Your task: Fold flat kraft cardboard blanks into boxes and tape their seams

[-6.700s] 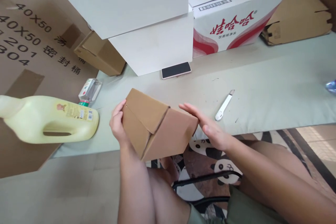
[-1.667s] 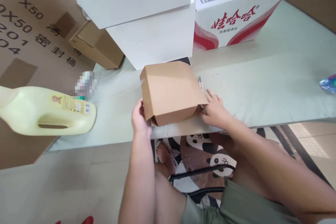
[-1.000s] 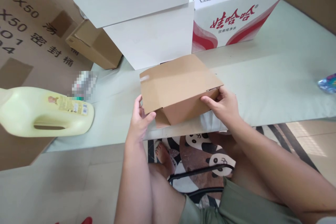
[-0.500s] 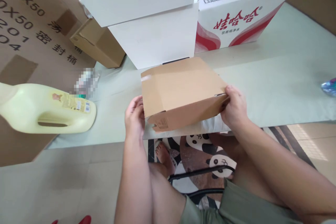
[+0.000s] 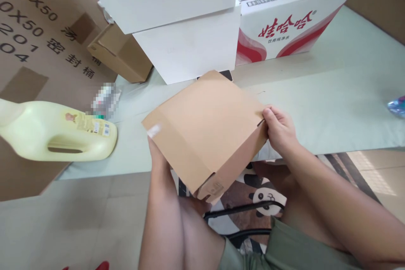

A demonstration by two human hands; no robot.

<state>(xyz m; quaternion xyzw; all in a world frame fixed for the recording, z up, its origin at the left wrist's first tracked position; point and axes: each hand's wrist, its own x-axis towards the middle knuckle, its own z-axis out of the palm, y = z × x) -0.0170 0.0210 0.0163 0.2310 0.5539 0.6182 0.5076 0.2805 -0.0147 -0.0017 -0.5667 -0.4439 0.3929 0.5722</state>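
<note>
A flat brown cardboard box [image 5: 205,122] is held tilted over the front edge of the pale green table [image 5: 329,93], its near corner past the edge. My right hand [image 5: 280,130] grips its right corner, with the thumb on top and the fingers curled at the side. My left hand is hidden beneath the box's left part; only the wrist and forearm show, so its fingers cannot be made out. Behind the box, a dark flat object [image 5: 227,75] lies partly covered at the foot of a white box [image 5: 190,46].
A white box with red lettering [image 5: 284,33] stands at the back. To the left are a pale yellow jug [image 5: 34,130], a small brown box [image 5: 126,55] and a large carton [image 5: 28,80]. A blue shiny packet [image 5: 397,105] lies far right.
The brown box has turned, its left end swinging toward me and down past the table edge. My left hand has gone from view behind it; my right hand still holds the right corner.
</note>
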